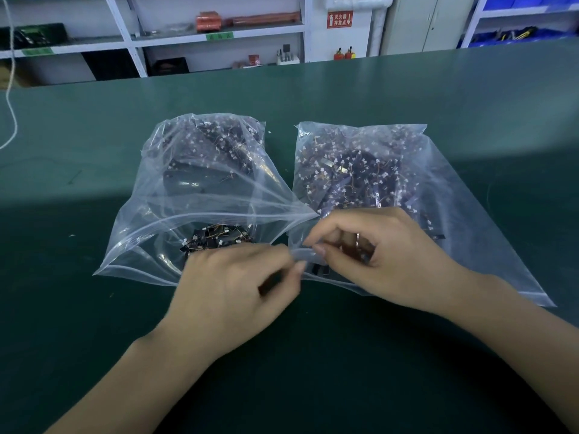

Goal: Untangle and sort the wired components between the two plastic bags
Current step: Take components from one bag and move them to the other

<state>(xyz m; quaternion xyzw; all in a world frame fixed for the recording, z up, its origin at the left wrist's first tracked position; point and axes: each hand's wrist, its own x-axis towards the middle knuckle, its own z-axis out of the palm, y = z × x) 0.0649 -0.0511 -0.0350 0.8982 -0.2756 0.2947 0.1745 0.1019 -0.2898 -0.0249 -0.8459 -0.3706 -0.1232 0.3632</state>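
Two clear zip bags lie side by side on the green table. The left bag [156,245] holds dark wired components [216,238] with white connectors, some near its open mouth. The right bag [470,214] is packed with the same small parts [351,173]. My left hand [232,292] sits at the gap between the bags, fingers curled, thumb and forefinger pinching something small; a dark piece shows under the fingers. My right hand [382,255] rests over the right bag's mouth, fingers curled, thumb and forefinger pinching at the clear plastic edge [302,255]. What exactly each pinch holds is blurred.
The green table [313,371] stretches wide on all sides of the bags. A white cord [12,120] hangs at the far left. Shelving with boxes and tools stands behind the table's far edge.
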